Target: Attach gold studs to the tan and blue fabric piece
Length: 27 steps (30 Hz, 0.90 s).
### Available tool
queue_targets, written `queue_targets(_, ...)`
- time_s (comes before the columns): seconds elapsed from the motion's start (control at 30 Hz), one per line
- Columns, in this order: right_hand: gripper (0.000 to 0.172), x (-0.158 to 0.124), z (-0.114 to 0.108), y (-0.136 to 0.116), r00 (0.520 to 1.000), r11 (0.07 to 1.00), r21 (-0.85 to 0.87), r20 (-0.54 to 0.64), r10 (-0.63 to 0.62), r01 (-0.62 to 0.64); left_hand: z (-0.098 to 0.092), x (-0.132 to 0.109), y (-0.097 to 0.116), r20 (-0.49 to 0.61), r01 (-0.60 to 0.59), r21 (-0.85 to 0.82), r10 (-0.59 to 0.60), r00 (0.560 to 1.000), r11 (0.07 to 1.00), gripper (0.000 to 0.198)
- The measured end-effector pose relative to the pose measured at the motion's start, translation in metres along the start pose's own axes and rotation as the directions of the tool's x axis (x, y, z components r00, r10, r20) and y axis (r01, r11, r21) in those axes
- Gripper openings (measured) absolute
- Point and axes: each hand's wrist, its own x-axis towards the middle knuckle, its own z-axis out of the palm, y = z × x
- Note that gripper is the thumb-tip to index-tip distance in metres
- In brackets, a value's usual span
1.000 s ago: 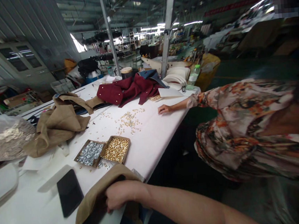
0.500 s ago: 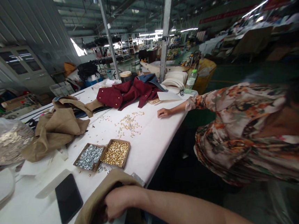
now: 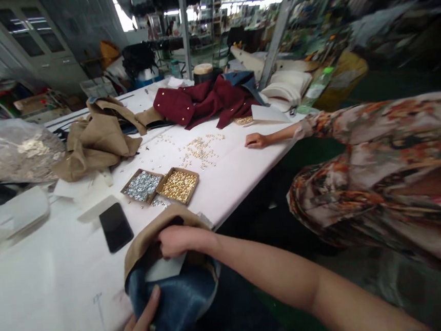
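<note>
A tan and blue denim fabric piece [image 3: 178,305], shaped like an open pouch, lies at the near table edge. My left hand [image 3: 136,327] grips its denim side, the thumb on top and the other fingers hidden behind it. My right hand [image 3: 175,241] is in the opening with curled fingers, close to a white card [image 3: 166,268]; what those fingers hold is hidden. Just beyond are a box of silver metal rings [image 3: 142,186] and a box of gold metal pieces [image 3: 178,185]. A black phone [image 3: 116,227] lies to the left.
Loose gold pieces [image 3: 200,149] are scattered mid-table. Tan fabric [image 3: 98,140], maroon fabric [image 3: 199,103] and a clear plastic bag [image 3: 14,150] lie farther back. A co-worker's closed hand [image 3: 256,140] rests at the right edge, near a green-capped bottle [image 3: 317,87].
The view has tilted down. My left hand has come into view on the denim side, and more of the pouch shows. My right hand stays in its opening.
</note>
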Motion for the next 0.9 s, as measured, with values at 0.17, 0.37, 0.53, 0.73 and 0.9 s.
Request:
queue_targets(0.17,0.039,0.004,-0.003,0.001,0.999,0.999,0.053,0.042,0.012,-0.014,0.016,0.008,-0.012,-0.049,-0.049,-0.222,0.039,0.998,0.974,0.058)
queue_targets(0.37,0.038,0.008,0.004,-0.005,1.000,1.000,0.026,0.014,0.004,-0.005,0.019,0.017,-0.020,-0.165,-0.127,-0.182,0.096,0.981,0.975,0.053)
queue_targets(0.53,0.044,0.000,0.012,-0.008,0.999,0.998,0.067,-0.044,-0.018,0.021,0.019,0.020,-0.023,-0.175,-0.184,-0.137,0.159,0.972,0.973,0.052)
queue_targets(0.73,0.047,-0.025,0.018,-0.026,0.998,1.000,-0.028,-0.066,-0.009,0.007,0.022,0.021,-0.024,-0.224,-0.167,-0.222,0.116,0.968,0.961,0.062)
queue_targets(0.9,0.036,-0.033,0.025,-0.030,0.997,0.997,-0.064,-0.049,-0.054,0.051,0.019,0.015,-0.016,-0.118,-0.099,-0.277,0.068,0.991,0.956,0.060)
